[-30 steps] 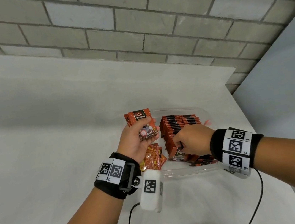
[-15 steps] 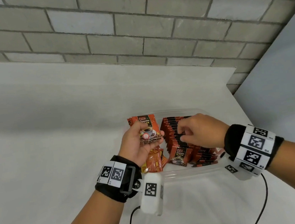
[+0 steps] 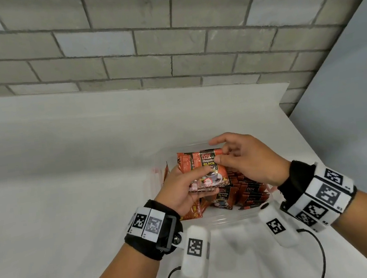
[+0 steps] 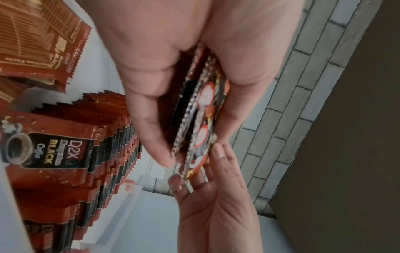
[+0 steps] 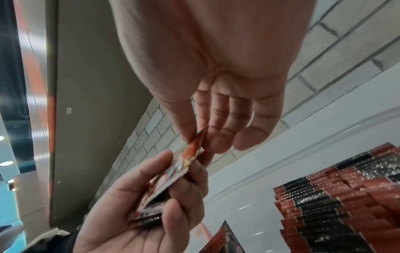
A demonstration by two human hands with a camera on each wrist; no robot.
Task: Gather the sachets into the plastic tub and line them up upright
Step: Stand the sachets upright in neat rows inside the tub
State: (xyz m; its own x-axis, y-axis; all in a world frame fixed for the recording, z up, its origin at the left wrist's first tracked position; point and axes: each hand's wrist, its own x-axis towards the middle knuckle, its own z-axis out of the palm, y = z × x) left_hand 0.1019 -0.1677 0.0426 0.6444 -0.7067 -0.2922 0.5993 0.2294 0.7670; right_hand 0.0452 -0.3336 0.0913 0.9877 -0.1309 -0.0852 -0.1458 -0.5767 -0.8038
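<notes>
Two hands, left hand [image 3: 182, 191] and right hand [image 3: 247, 158], pinch sachets [image 3: 207, 170] over white table [image 3: 67, 176], brick wall [image 3: 165, 37] behind.

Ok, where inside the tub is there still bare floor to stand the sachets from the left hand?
The bare tub floor lies between the sachet row and the far clear wall. The tub's right half is packed with that row; loose sachets clutter the near-left corner, under the left hand.
</notes>
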